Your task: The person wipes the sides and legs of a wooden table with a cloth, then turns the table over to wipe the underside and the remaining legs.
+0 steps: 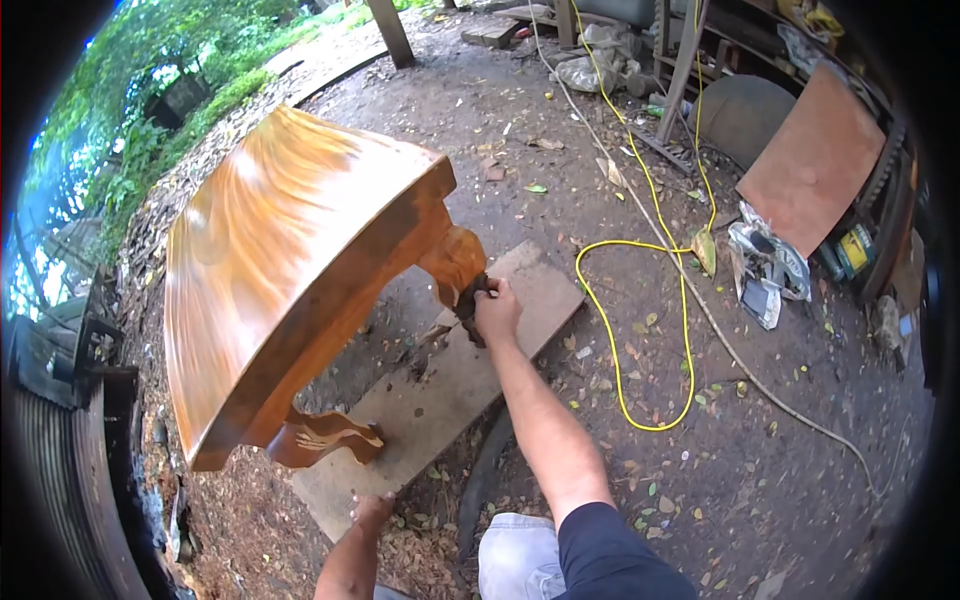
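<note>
A glossy orange-brown wooden table (290,240) with carved, curved legs stands at the left on a flat board (440,400). My right hand (497,308) is closed on a dark cloth (468,306), which touches the table's right leg (455,262) near its foot. Lower down, my left hand (372,512) is by the board's near edge, below the other carved leg (325,438). Its fingers look bent, and whether they grip anything is too small to make out.
A yellow cord (610,345) loops over the dirt ground beside a long grey hose (735,355). Reddish sheet (815,160), plastic bags (605,62) and a green-yellow container (855,250) lie at the right. Corrugated metal (60,480) borders the left.
</note>
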Motion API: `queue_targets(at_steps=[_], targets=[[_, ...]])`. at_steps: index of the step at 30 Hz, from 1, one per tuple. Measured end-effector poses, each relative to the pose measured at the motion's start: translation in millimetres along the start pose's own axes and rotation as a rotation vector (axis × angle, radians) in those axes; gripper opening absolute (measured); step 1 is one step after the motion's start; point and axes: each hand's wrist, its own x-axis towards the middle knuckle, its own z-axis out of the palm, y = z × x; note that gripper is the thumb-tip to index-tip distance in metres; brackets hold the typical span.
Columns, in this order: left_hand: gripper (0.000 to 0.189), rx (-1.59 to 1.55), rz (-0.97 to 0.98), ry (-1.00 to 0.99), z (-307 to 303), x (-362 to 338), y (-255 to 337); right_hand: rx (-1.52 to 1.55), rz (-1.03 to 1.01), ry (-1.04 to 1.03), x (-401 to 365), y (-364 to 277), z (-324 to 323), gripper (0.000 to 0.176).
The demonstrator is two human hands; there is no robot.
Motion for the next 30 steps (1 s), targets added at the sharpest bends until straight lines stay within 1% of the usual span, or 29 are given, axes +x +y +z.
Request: queue_targets(at_steps=[2,3,4,5,6,8,9,10,12,14,15,16,17,18,19,21,22,25,28,30], targets=[[0.120,0.002,0.024,0.004,-7,-7,12,-0.068,-0.092,0.069,11,-13,-9,0.022],[0.120,-0.004,0.045,0.008,-12,-20,13,-0.014,-0.370,0.186,16,-30,-14,0.024],[0.120,-0.003,0.060,0.013,-14,-28,9,-0.004,-0.519,0.165,20,-60,-18,0.024],[0.120,0.006,0.057,0.000,-9,-16,3,0.005,-0.666,0.144,23,-94,-22,0.024],[0.119,0.015,0.057,-0.013,-3,3,-1,0.015,-0.814,0.122,23,-111,-23,0.024],[0.118,0.008,0.052,-0.010,-1,8,-2,-0.045,-0.816,0.063,22,-111,-18,0.024],[0.117,-0.006,0.043,0.004,-7,-12,3,-0.074,-0.817,0.035,23,-110,-15,0.024],[0.117,-0.016,0.037,0.005,-12,-23,6,-0.048,-0.742,0.070,23,-96,-12,0.024],[0.116,-0.033,0.029,-0.007,-19,-36,11,0.001,-0.596,0.131,21,-40,-2,0.025],[0.117,-0.013,0.050,-0.003,-15,-35,7,-0.112,-0.267,-0.004,10,16,-5,0.024],[0.117,0.012,0.078,0.015,-12,-32,3,-0.166,-0.103,-0.068,5,15,-11,0.024],[0.118,0.031,0.109,0.033,-11,-27,5,-0.123,-0.198,0.015,8,10,-11,0.024],[0.118,0.017,0.107,0.030,-10,-20,10,-0.081,-0.294,0.092,11,6,-11,0.024],[0.119,0.011,0.095,0.022,-8,-16,9,-0.041,-0.377,0.164,7,-11,-18,0.025],[0.119,-0.003,0.068,0.007,-8,-16,5,0.023,-0.550,0.169,8,-44,-22,0.026],[0.119,-0.051,0.007,-0.024,-10,-18,3,0.015,-0.729,0.090,10,-94,-17,0.027],[0.119,-0.068,-0.007,-0.035,-11,-17,3,0.012,-0.820,0.050,10,-105,-15,0.028],[0.120,-0.086,-0.019,-0.052,-10,-8,0,-0.017,-0.809,0.085,15,-94,-7,0.027],[0.120,-0.094,-0.037,-0.039,-6,-5,1,0.027,-0.416,0.177,11,-38,3,0.025],[0.120,-0.073,-0.029,-0.007,-6,-9,2,-0.034,-0.096,0.003,-5,-11,1,0.024]])
